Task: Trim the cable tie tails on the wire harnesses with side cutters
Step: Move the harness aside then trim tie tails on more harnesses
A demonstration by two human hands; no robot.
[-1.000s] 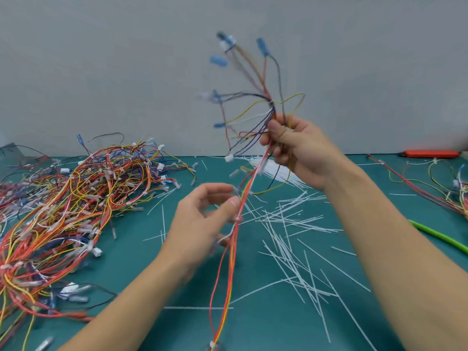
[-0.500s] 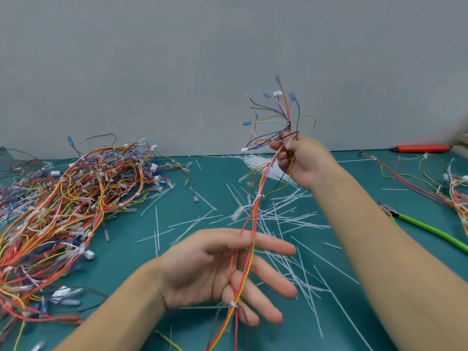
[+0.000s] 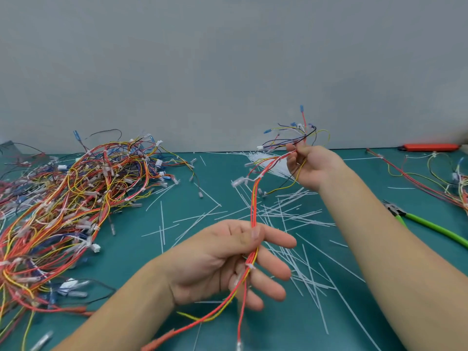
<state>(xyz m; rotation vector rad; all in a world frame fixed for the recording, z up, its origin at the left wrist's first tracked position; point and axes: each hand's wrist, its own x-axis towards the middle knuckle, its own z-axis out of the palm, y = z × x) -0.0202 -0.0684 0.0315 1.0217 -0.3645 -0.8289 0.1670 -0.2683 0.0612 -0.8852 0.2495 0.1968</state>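
wire harness [image 3: 254, 206] strung between hands over the table centre: right hand [image 3: 311, 165] at 1 o'clock grips its branching end, left hand [image 3: 228, 262] pinches the bundle by thumb. light, limp; hold beside each tie. cutters [image 3: 428, 224] lie at 3 o'clock

A big plain wall [image 3: 228, 59] fills the top half. It is pale grey and smooth — no pictures, no marks that can be seen. The light on it is soft and even, a bit darker near the left edge. Below the wall sits a flat table [image 3: 131, 269] with a dark green-blue top. The table meets the wall in a straight line that runs from one side to the other. At the far left — right by the wall — is a small dark grey shape, too blurry to tell.
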